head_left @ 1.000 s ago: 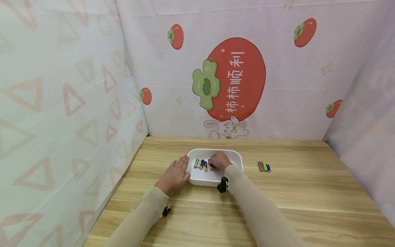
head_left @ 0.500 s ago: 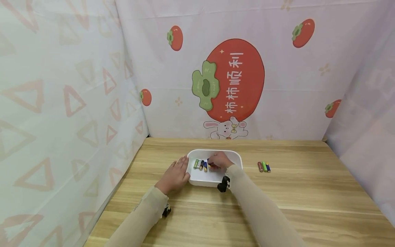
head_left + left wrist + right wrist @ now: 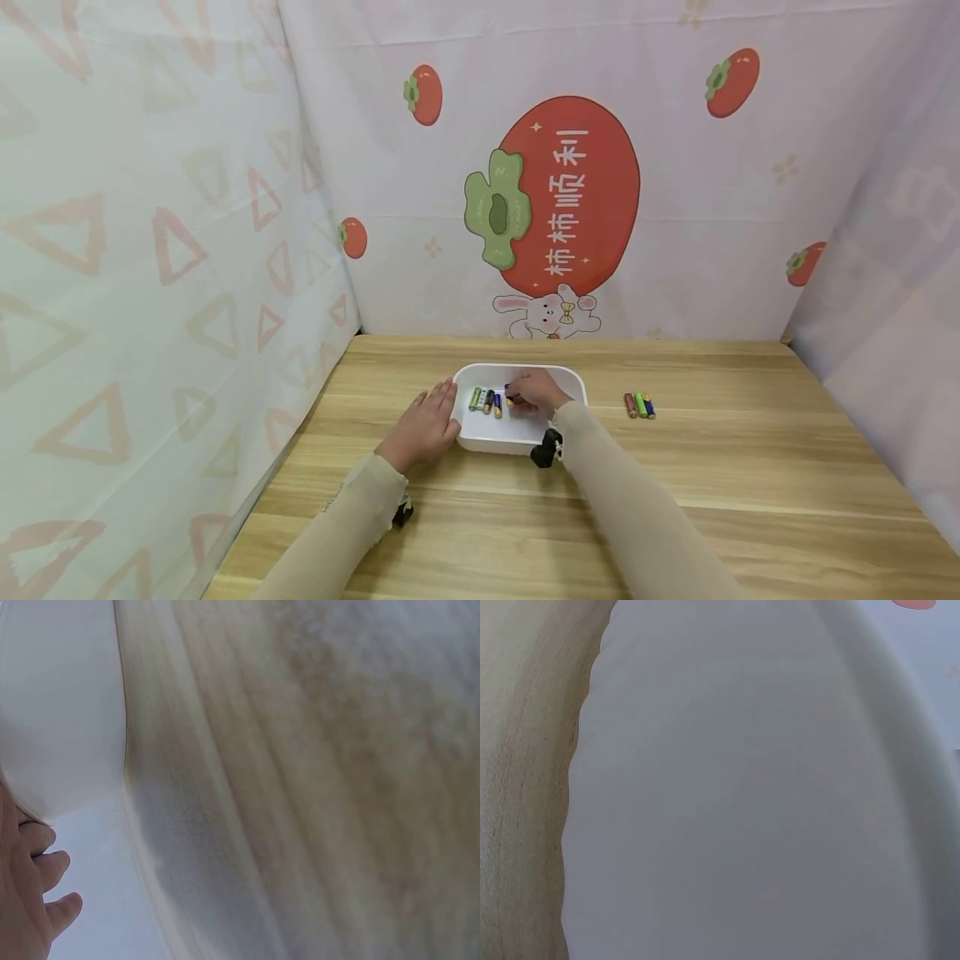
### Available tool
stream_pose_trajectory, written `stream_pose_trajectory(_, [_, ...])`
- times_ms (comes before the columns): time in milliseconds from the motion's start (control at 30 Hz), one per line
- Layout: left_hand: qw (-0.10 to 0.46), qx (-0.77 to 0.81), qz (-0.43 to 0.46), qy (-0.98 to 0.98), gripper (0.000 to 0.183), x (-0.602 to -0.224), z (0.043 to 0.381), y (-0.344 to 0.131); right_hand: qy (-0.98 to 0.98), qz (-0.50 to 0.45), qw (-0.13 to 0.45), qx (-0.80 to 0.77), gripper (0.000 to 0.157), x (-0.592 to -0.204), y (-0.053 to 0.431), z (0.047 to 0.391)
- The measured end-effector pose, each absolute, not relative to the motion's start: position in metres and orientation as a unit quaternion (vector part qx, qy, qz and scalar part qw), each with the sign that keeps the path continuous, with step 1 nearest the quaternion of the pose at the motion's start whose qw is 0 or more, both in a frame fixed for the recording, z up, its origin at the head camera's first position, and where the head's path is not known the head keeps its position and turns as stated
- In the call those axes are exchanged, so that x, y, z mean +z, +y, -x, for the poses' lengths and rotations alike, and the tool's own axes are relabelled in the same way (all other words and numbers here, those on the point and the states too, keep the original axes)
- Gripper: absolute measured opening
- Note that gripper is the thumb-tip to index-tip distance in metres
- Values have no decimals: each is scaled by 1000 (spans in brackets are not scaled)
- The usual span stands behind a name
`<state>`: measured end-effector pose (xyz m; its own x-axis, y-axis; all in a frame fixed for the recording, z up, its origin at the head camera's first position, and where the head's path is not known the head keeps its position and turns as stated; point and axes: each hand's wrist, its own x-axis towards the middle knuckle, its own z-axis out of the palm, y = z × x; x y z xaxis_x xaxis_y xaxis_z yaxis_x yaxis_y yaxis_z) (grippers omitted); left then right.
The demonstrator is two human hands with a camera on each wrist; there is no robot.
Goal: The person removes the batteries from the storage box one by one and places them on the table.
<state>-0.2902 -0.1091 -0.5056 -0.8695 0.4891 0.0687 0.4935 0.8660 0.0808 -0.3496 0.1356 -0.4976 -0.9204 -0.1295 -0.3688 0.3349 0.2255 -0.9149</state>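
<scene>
A white plastic box [image 3: 495,440] stands on the wooden table. My left hand [image 3: 420,429] rests with its fingers against the box's left rim; its curved fingertips also show beside the white wall in the left wrist view. Inside, several batteries lie in a row on the left: a green one [image 3: 475,399], a white-green one, a black-and-gold one [image 3: 489,402] and a blue-and-gold one [image 3: 497,406]. My right hand [image 3: 538,392] reaches into the box and pinches a dark-and-gold battery [image 3: 509,400] just right of that row. The right wrist view shows the box wall [image 3: 735,787], not the hand.
Right of the box, on the table [image 3: 720,467], lie a red battery [image 3: 630,406], a green battery [image 3: 641,406] and a blue-and-gold battery [image 3: 648,407] side by side. Printed cloth hangs behind the table and along both sides.
My right fingers have shifted slightly over the dark-and-gold battery, and more of its dark end shows now. The left hand keeps its place at the rim.
</scene>
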Motion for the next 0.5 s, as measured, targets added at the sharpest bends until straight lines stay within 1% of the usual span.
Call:
stream_pose_trajectory(200, [23, -53, 255, -965, 63, -504, 289, -109, 754, -74, 192, -624, 11, -497, 138, 349])
stream_pose_trajectory(500, [20, -41, 250, -967, 63, -503, 288, -107, 743, -68, 186, -640, 16, -502, 142, 350])
